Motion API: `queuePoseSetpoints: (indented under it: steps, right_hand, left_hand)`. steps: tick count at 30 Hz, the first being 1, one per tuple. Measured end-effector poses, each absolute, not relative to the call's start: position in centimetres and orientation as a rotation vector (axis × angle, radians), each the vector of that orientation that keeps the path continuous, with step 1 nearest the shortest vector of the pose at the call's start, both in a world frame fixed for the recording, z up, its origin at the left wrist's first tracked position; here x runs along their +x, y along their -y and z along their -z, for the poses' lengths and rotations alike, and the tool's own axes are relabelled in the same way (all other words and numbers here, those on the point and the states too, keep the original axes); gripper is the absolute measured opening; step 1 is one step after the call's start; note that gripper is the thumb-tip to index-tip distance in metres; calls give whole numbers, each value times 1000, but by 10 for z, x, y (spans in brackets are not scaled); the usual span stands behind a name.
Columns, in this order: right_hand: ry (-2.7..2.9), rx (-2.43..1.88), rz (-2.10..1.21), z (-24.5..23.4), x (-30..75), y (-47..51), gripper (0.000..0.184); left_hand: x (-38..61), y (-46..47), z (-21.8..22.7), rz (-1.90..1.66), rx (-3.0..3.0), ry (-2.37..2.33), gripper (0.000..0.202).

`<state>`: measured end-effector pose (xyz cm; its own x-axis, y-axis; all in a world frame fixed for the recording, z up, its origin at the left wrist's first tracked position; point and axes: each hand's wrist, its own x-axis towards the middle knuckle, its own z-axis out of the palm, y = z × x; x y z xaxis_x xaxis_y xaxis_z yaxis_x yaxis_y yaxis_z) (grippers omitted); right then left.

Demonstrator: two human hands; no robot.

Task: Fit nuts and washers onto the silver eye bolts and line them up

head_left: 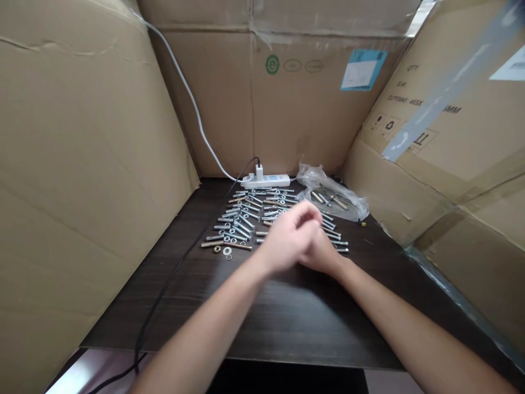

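Observation:
My left hand (287, 236) and my right hand (322, 253) meet above the right-hand group of metal parts, touching each other. The fingers of both are curled in, and whatever lies between them is hidden. Around and beneath them, rows of bolts (243, 231) and metal sleeves (223, 220) lie on the dark table. Part of the right-hand rows is covered by my hands. At the near left of the rows are a brass-coloured nut (217, 249), a flat washer (227, 250) and a thin ring washer (228, 257).
A clear plastic bag (353, 205) with several bolts inside lies at the back right. Behind the rows sits a white power strip (270, 180). A black cable (176, 268) crosses the left of the table (287, 323). Cardboard walls (221, 104) enclose three sides.

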<state>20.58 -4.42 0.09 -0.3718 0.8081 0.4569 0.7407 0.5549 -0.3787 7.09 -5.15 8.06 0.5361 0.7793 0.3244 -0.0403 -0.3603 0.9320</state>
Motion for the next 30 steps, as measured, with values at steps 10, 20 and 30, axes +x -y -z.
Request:
queuePoseSetpoints:
  steps: [10,20,30]
  right_hand:
    - [2230,-1202,-126,-5,201,44,20]
    - [2203,-1215,-193,-9,200,45,22]
    - [2183,-1167,-209,-8,201,44,23]
  left_hand:
    - [16,9,-16,-1007,2608,-697,12]
    - [7,14,-8,-807,2709,-725,24]
    - [6,3,-8,-742,2805,-718,21]
